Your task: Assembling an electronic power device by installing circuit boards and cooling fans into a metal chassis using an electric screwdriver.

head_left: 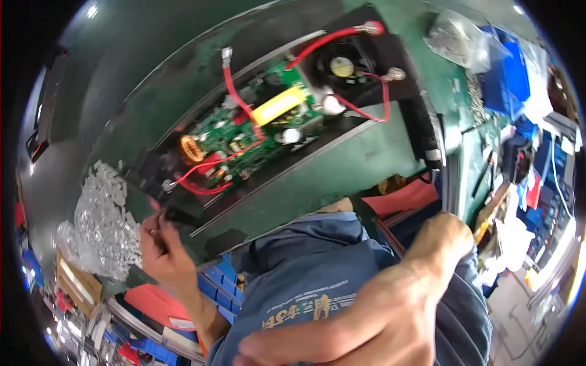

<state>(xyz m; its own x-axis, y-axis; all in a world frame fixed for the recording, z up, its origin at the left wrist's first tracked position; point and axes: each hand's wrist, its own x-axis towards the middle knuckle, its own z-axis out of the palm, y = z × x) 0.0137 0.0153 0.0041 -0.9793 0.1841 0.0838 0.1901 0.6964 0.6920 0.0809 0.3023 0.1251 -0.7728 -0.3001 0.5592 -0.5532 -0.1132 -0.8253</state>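
A green circuit board (244, 131) lies in a long black housing (293, 161), slanted across the bench. On the board are a yellow-wrapped transformer, a copper coil (191, 148) and red wires (235, 91) with metal lugs. A round black fan (343, 64) sits at the housing's far right end. My left hand (168, 253) is at the near left corner, its thumb and forefinger closed on a small black end piece (181, 216). Close to the camera, before my torso, my right hand (378, 305) has fingers stretched leftward, with nothing visible in it; the lower edge cuts part of it off.
A heap of clear plastic pieces (104, 219) lies on the left of the green bench (372, 152). At the far right stand a clear plastic bag (458, 39) and a blue bin (506, 73). Blue trays (220, 283) and red sheets (403, 196) show below the bench edge.
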